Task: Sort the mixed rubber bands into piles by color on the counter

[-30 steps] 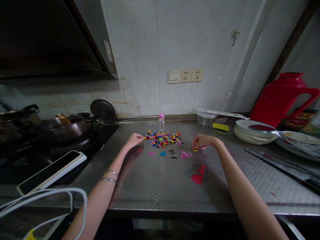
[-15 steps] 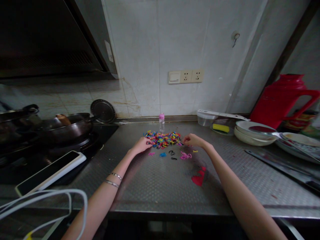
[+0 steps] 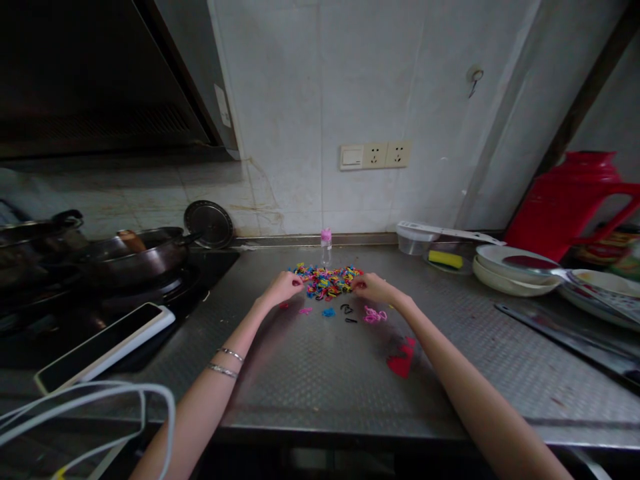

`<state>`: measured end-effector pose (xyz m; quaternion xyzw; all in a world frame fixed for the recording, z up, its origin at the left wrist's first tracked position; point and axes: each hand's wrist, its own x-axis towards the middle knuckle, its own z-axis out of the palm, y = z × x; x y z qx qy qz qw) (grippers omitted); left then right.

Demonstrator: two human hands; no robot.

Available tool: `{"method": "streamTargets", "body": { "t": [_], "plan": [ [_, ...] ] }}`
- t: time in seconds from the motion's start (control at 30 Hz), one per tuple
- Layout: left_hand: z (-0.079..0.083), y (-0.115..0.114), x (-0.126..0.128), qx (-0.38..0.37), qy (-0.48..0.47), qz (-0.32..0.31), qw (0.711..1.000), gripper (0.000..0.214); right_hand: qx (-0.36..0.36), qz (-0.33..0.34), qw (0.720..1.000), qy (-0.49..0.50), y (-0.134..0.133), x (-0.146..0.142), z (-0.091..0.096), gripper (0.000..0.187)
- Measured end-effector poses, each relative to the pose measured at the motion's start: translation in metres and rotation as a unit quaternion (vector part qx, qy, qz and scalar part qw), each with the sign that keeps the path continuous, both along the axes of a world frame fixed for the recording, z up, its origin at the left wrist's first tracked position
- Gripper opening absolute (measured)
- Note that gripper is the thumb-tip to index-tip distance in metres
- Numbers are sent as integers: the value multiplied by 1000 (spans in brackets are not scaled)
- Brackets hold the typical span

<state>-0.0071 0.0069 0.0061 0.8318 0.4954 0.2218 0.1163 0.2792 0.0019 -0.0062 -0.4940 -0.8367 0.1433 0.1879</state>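
A heap of small multicoloured rubber bands (image 3: 327,281) lies on the metal counter (image 3: 300,380). My left hand (image 3: 286,288) is at the heap's left edge with its fingers closed in a pinch; anything between them is too small to make out. At the right edge, my right hand (image 3: 373,288) also pinches with fingertips touching the heap, and what they hold is hidden. Nearer to me lie sorted little groups: pink bands (image 3: 305,311), blue bands (image 3: 328,312), black bands (image 3: 347,309) and a larger purple-pink cluster (image 3: 375,315). Behind the heap stands a small clear bottle with a pink cap (image 3: 326,247).
A red heart-shaped patch (image 3: 401,359) is on the counter. To the left are a pan (image 3: 135,257) on the stove and a white device (image 3: 105,347) with cables. Bowls (image 3: 515,283), a yellow sponge (image 3: 445,259), a long blade (image 3: 565,340) and a red flask (image 3: 555,213) occupy the right.
My right hand has moved left, from beside the heap onto its right edge. My left hand stays at the left edge. The whole view has shifted slightly.
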Motion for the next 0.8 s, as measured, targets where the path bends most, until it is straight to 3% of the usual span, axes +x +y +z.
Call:
{"method": "streamTargets", "body": {
  "t": [0.17,0.33,0.8],
  "plan": [
    [19,-13,6,-91,-13,-88,992,21,29,38,999,-2,1,-13,1,28],
    [19,-18,8,-167,7,-124,978,21,16,83,996,-34,8,-28,5,27],
    [25,-13,21,-84,-46,-117,989,28,31,78,996,-9,6,-35,0,14]
  ]
}}
